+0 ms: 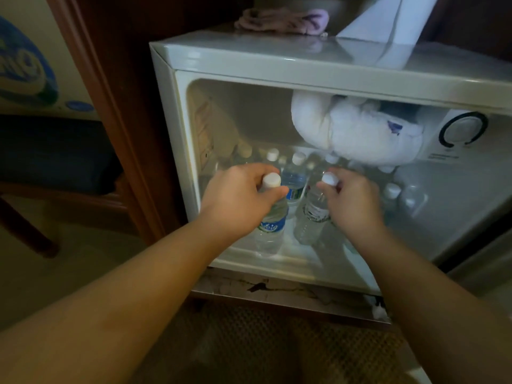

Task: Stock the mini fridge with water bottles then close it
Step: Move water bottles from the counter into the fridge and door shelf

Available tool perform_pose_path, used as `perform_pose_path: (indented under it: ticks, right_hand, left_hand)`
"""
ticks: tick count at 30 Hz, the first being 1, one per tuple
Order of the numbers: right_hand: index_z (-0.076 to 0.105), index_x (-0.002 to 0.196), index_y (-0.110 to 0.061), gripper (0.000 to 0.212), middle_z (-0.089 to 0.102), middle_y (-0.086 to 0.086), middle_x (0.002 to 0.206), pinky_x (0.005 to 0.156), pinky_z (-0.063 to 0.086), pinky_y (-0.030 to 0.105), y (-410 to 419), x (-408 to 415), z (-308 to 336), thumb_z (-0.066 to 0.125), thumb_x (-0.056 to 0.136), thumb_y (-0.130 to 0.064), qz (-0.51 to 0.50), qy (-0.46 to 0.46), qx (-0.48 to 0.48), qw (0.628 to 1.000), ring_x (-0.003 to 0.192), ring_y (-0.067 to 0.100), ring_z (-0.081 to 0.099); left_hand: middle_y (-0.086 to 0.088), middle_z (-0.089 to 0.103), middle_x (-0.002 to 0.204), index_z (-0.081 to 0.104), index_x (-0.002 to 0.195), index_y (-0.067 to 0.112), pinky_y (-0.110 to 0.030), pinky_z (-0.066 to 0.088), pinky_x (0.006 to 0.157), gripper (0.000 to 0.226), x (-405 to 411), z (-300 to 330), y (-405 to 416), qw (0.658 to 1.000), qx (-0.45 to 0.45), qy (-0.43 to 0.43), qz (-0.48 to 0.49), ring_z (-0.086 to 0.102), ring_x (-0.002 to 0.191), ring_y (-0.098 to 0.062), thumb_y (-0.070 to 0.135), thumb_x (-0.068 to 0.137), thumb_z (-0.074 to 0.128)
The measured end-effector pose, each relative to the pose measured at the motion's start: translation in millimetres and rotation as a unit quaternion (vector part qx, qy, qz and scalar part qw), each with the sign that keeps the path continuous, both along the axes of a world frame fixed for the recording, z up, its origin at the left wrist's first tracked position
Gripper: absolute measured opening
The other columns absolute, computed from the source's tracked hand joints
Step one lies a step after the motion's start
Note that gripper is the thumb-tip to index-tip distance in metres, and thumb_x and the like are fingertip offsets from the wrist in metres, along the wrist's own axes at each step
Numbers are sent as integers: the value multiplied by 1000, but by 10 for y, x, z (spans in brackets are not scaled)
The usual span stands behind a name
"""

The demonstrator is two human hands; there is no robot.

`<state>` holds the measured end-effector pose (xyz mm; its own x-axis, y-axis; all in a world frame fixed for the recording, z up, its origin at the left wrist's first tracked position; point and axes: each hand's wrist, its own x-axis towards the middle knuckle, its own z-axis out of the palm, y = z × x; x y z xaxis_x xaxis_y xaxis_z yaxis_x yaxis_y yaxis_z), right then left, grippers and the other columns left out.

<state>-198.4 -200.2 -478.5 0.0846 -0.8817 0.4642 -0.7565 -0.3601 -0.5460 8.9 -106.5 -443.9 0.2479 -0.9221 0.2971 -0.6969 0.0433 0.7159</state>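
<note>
The white mini fridge (249, 58) stands open in front of me. My left hand (235, 198) grips the neck of a clear water bottle with a blue label (271, 231), standing upright on the fridge floor near the front. My right hand (352, 200) holds the neck of a second clear bottle (313, 217) just to its right, tilted slightly. Behind them stand several more white-capped bottles (296, 173) in rows. The fridge door is not in view.
A frosted white freezer compartment (357, 131) bulges from the fridge ceiling above the bottles, beside a round thermostat dial (462, 128). A pink cloth (282, 20) and a white paper sheet (388, 23) lie on top. Dark wooden cabinet frame (110, 106) at left.
</note>
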Motion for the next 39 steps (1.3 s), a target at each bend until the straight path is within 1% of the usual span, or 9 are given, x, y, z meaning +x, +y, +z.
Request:
perform_pose_path:
  ticks: [7,15,18,20,25,28,30,32,39]
  right_hand:
    - [73,110,-12,20,70,13,95,74,41,33,3,28,75,68,95,-25,3,26,21,999,90,33,62]
    - [72,120,-12,31,66,9,105,83,55,40,214,-81,96,71,93,-26,0,-14,-17,1000,92,28,65]
    - [76,96,-11,12,64,2,87,69,53,37,504,-209,192,69,95,-21,7,-11,-138,990,75,19,61]
    - [76,86,-8,16,64,1,77,66,49,32,699,-302,398,68,96,-18,9,-4,-256,967,69,19,58]
    - [74,101,-4,18,63,17,89,82,35,38,925,-469,1161,68,94,-19,-23,35,-438,898,87,30,53]
    - [66,128,-13,33,60,17,122,105,35,47,815,-490,1462,60,99,-27,-55,47,-355,932,117,31,52]
    - [56,143,-25,45,55,7,141,123,13,57,673,-501,1529,45,105,-44,-77,105,-250,959,136,28,45]
    - [50,148,-30,51,52,3,147,125,2,56,600,-537,1525,31,106,-53,-89,146,-201,965,141,26,41]
    - [52,146,-34,47,55,-2,136,116,18,46,580,-608,1505,33,107,-52,-77,161,-211,961,130,25,44]
  left_hand:
    - [16,79,97,75,119,40,-36,61,87,37,22,3,-45,1000,9,-14,-2,72,93,-4,56,86,78]
    - [13,79,90,77,111,38,-37,62,82,27,-37,-23,-180,1000,6,-17,-3,73,87,-5,51,87,79]
    - [10,79,88,78,108,36,-38,60,80,22,-89,-53,-263,1000,5,-24,-7,73,87,-11,48,89,78]
    - [9,78,84,77,107,35,-36,59,77,22,-126,-52,-326,999,5,-37,-13,72,84,-12,49,90,76]
    - [5,75,85,76,116,33,-36,58,79,29,-209,-81,-486,997,9,-70,-29,70,85,-17,50,93,72]
    - [3,75,85,75,113,28,-35,57,75,26,-289,-143,-561,997,16,-71,-37,69,84,-20,46,94,72]
    - [1,75,87,74,114,27,-36,57,74,26,-322,-204,-604,997,27,-62,-37,70,85,-21,45,95,71]
    - [2,73,86,72,118,28,-38,58,73,28,-365,-260,-636,997,38,-63,-36,70,84,-21,44,95,71]
    - [0,74,88,71,120,28,-37,58,74,30,-446,-274,-740,994,48,-87,-37,70,85,-24,45,95,71]
